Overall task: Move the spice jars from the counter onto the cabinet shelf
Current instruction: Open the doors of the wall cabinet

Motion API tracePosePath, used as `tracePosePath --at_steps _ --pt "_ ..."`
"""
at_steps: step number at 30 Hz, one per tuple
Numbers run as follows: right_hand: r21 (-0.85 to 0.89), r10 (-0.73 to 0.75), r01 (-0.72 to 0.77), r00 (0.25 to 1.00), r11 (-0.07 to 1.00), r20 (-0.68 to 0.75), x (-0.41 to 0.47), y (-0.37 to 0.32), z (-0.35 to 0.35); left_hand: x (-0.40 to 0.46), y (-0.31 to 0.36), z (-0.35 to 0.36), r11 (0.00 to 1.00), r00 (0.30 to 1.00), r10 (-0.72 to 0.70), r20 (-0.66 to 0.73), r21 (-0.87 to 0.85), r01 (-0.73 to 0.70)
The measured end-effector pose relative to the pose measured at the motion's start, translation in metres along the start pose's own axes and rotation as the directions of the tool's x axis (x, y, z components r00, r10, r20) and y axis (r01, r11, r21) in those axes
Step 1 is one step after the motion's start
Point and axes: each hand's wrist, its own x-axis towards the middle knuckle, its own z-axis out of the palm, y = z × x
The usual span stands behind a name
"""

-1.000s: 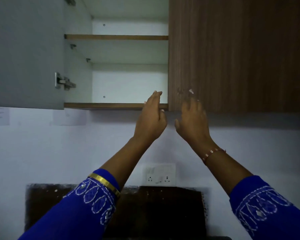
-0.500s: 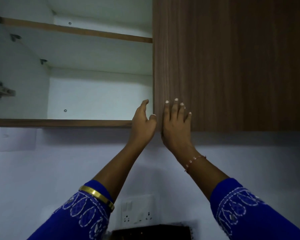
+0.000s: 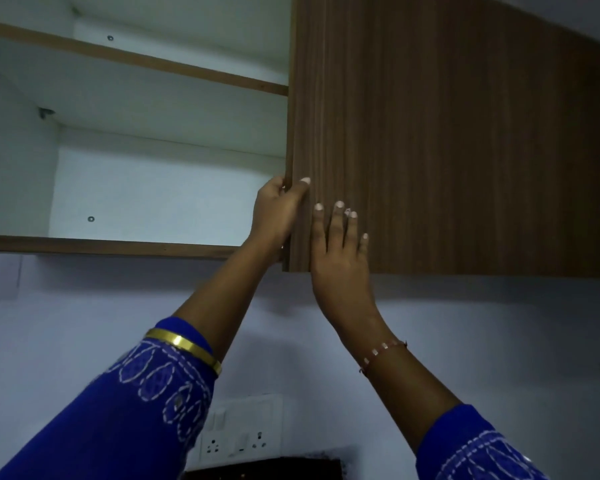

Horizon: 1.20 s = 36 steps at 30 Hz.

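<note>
A wall cabinet fills the top of the head view. Its left half stands open, with a white inside, a bare lower shelf (image 3: 111,244) and an upper shelf (image 3: 174,69). The right half is covered by a brown wood-grain door (image 3: 447,133). My left hand (image 3: 276,211) grips the left edge of that door, fingers behind it and thumb on the front. My right hand (image 3: 340,251) lies flat on the door's front near its lower left corner, fingers spread. No spice jars and no counter are in view.
A pale wall (image 3: 84,323) runs below the cabinet. A white socket and switch plate (image 3: 239,434) sits low on it, with a dark panel (image 3: 267,469) under it. Both forearms wear blue embroidered sleeves.
The view has tilted up and closer to the cabinet. My left hand has gone from open beside the door to gripping its left edge. My right hand stays flat on the door front.
</note>
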Motion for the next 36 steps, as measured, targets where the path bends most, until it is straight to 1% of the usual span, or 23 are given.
tracePosePath --at_steps 3,6,11,14,17,20,23,26,31,34,36 --pt "0.058 -0.011 0.011 1.000 0.998 -0.013 -0.007 0.015 -0.024 -0.009 0.033 0.015 0.998 1.000 -0.008 0.006 -0.070 0.008" --pt "0.128 -0.016 0.022 0.999 0.991 -0.045 -0.014 0.034 -0.051 -0.026 0.060 0.036 0.994 1.000 0.017 0.018 -0.111 -0.015" --pt "0.280 0.003 0.034 0.992 0.959 -0.129 -0.030 0.069 -0.096 -0.065 0.098 0.075 0.995 0.997 0.081 0.002 -0.066 -0.081" --pt "0.393 0.054 0.015 0.985 0.920 -0.164 -0.041 0.093 -0.120 -0.086 0.122 0.102 0.994 0.995 0.099 -0.012 -0.047 -0.100" --pt "0.493 0.106 -0.017 0.982 0.870 -0.153 -0.051 0.120 -0.143 -0.106 0.142 0.133 0.990 0.991 0.133 -0.020 -0.034 -0.134" --pt "0.569 0.178 -0.070 0.975 0.820 -0.137 -0.062 0.147 -0.167 -0.126 0.159 0.167 0.985 0.984 0.172 -0.040 0.016 -0.171" --pt "0.656 0.288 -0.202 0.957 0.727 -0.025 -0.071 0.175 -0.192 -0.145 0.175 0.201 0.978 0.979 0.204 -0.030 0.047 -0.203" --pt "0.687 0.377 -0.301 0.925 0.662 0.042 -0.078 0.206 -0.213 -0.159 0.187 0.236 0.972 0.974 0.228 0.011 0.063 -0.228" --pt "0.700 0.489 -0.396 0.869 0.594 0.077 -0.089 0.258 -0.231 -0.176 0.192 0.295 0.966 0.960 0.250 0.126 0.037 -0.256" --pt "0.756 0.572 -0.432 0.815 0.492 0.094 -0.095 0.289 -0.236 -0.185 0.191 0.326 0.951 0.933 0.277 0.228 0.074 -0.300" --pt "0.806 0.617 -0.447 0.775 0.387 0.134 -0.097 0.309 -0.240 -0.189 0.189 0.343 0.907 0.902 0.319 0.289 0.181 -0.379"
